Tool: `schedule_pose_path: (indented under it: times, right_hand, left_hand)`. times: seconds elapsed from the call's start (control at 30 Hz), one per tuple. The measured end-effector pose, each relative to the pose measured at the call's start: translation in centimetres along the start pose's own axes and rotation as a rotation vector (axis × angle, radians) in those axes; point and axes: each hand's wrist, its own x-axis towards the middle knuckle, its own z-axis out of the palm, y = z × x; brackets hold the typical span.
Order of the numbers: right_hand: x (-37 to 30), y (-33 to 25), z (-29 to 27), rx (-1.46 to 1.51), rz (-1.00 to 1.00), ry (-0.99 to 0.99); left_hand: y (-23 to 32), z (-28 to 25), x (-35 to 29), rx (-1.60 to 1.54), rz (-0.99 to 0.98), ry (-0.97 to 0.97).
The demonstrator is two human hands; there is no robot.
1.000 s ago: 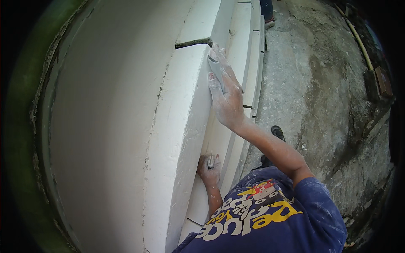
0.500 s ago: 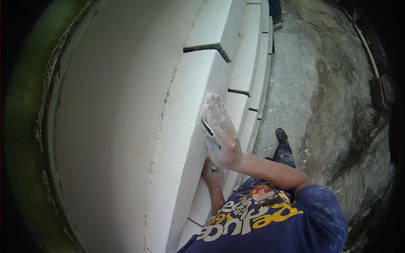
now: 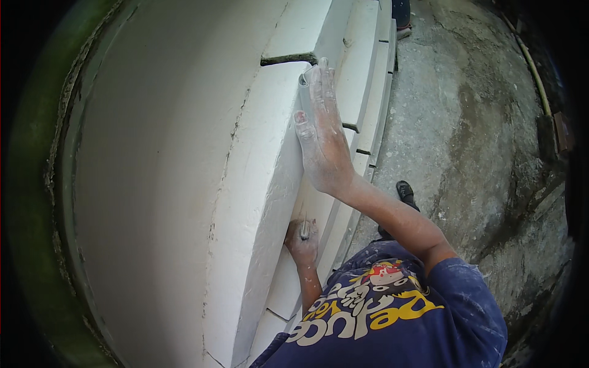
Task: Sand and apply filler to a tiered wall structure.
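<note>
A long white plaster-like ledge [image 3: 261, 165] runs away from me, with a squared outer edge. My right hand [image 3: 322, 126], coated in white dust, lies with fingers stretched along that edge near the ledge's far end. Under its fingers and palm is a curled thin grey sheet [image 3: 304, 90], pressed to the edge; its exact kind cannot be made out. Lower and nearer to me, my left hand [image 3: 302, 240] is closed beside the ledge's outer face. A slim metal tool [image 3: 305, 229] sticks out of its fist; the rest is hidden by the fingers.
Further white blocks [image 3: 297, 30] continue beyond a dark gap. Lower white steps [image 3: 356, 67] descend to the right toward a stained concrete floor [image 3: 429, 122]. Another person's leg [image 3: 401, 15] shows at the far end. A pale pole [image 3: 531, 64] lies along the right side.
My right hand has slid away from me along the edge with the curled sheet. My left hand is slightly nearer to me, and its metal tool shows more clearly.
</note>
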Motion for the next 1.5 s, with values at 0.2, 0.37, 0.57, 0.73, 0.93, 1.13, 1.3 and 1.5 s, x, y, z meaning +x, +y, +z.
schedule_pose_path:
  times: [0.2, 0.37, 0.57, 0.73, 0.93, 1.13, 1.3, 1.5]
  right_hand:
    - [-6.1, -3.5, 2.0, 0.123, 0.022, -0.130]
    - [0.4, 0.3, 0.5, 0.211, 0.236, 0.012]
    - [-4.8, -2.4, 0.5, 0.164, 0.173, -0.104]
    - [-1.7, -0.1, 0.1, 0.235, 0.311, 0.012]
    - [-2.7, 0.8, 1.4, 0.223, 0.234, 0.078]
    - [-3.5, -0.2, 1.5, 0.239, 0.324, 0.090]
    - [-1.4, 1.0, 0.4, 0.313, 0.401, 0.064]
    - [-3.9, 0.7, 1.0, 0.159, 0.375, 0.104]
  left_hand:
    - [-1.3, 1.1, -1.3, -0.416, -0.162, 0.196]
    - [-1.0, 0.1, -0.8, -0.027, -0.058, -0.089]
    - [-1.5, -0.2, -1.1, -0.016, 0.066, -0.017]
    - [-0.2, -0.2, -0.5, -0.006, 0.020, -0.082]
    - [-0.2, -0.1, 0.2, -0.052, 0.071, -0.049]
    - [-0.7, 0.3, -0.3, 0.010, 0.092, 0.042]
    - [-0.4, -0.7, -0.2, 0.064, 0.075, 0.040]
    - [0.1, -0.1, 0.0, -0.014, 0.037, 0.071]
